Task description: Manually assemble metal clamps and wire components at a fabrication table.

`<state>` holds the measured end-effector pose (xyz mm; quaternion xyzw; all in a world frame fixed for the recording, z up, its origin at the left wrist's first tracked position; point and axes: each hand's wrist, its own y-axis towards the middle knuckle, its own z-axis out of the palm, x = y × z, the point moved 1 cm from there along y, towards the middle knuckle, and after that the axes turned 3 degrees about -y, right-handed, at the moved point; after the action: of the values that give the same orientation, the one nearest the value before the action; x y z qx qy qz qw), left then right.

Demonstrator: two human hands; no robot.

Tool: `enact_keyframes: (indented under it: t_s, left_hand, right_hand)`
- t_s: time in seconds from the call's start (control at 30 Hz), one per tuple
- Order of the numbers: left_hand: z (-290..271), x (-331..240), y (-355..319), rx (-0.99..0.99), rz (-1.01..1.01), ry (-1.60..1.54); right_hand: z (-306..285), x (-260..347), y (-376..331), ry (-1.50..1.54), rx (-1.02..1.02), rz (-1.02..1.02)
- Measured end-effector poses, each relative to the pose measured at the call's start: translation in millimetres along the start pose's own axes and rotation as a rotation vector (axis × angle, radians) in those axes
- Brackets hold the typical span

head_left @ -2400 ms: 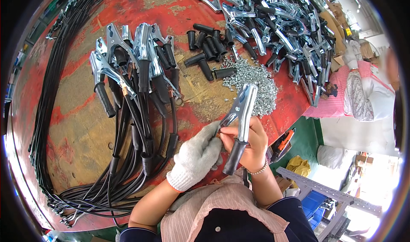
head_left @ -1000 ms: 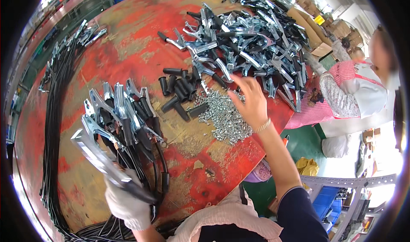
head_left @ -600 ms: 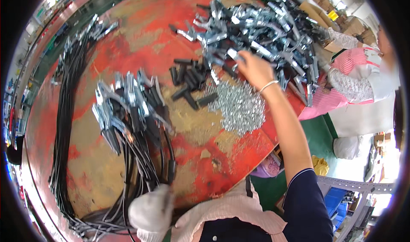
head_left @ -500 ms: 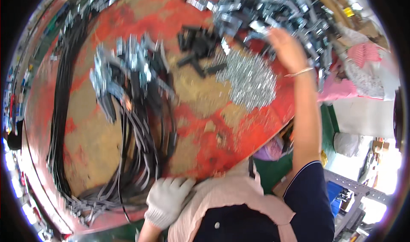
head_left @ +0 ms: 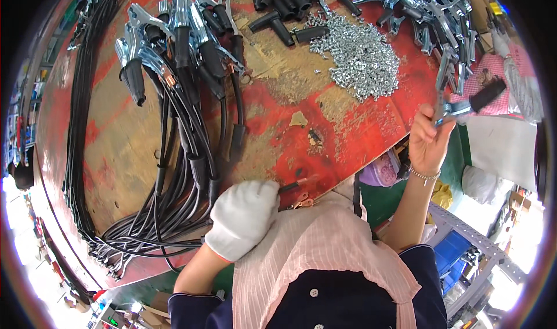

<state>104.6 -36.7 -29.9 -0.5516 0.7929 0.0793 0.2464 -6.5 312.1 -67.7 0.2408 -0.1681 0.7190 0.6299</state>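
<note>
My left hand (head_left: 242, 220), in a white glove, is closed at the table's front edge. A short black cable end (head_left: 288, 187) sticks out on its right side, beside small copper terminals (head_left: 303, 201). My bare right hand (head_left: 428, 144) is raised off the table's right edge. Its fingers pinch a silvery metal clamp (head_left: 459, 108) with a black sleeve (head_left: 488, 95) on one handle. Left of centre lies a bundle of black cables (head_left: 188, 155) with metal clamps (head_left: 181, 15) on their far ends.
Small metal nuts (head_left: 365, 62) form a heap near the middle. Black sleeves (head_left: 284, 4) lie beyond it, and loose clamps (head_left: 426, 10) pile up at the far right. Long black cables (head_left: 81, 126) run along the left. A blue bin (head_left: 451, 253) stands in a metal frame below right.
My right hand has come back from the clamp pile toward me and now holds a clamp. The left hand has shifted slightly right and up, and a cable end now shows beside it.
</note>
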Motion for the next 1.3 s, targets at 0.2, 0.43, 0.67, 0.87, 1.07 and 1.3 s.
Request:
enact_keyframes:
  t_s: [0.2,0.43,0.67,0.87,1.07,1.3]
  left_hand:
    - [-25,27,18,0.276,-0.207,-0.844]
    - [-32,27,55,0.085,-0.397,-1.184]
    - [-18,3,86,0.131,-0.488,-1.374]
    - [-11,1,91,0.278,-0.414,-1.115]
    - [-15,-3,90,0.251,-0.444,-1.018]
    - [-17,-7,90,0.203,-0.445,-0.985]
  right_hand:
    - [-20,-19,-27,0.017,-0.014,0.024]
    - [-1,-52,-25,-0.204,-0.273,0.031]
    - [39,-64,-10,-0.480,-0.232,0.006]
    - [71,-57,-5,-0.716,-0.079,0.018]
    - [87,-55,-3,-0.731,-0.012,0.067]
    - [96,-52,-8,-0.762,-0.042,0.083]
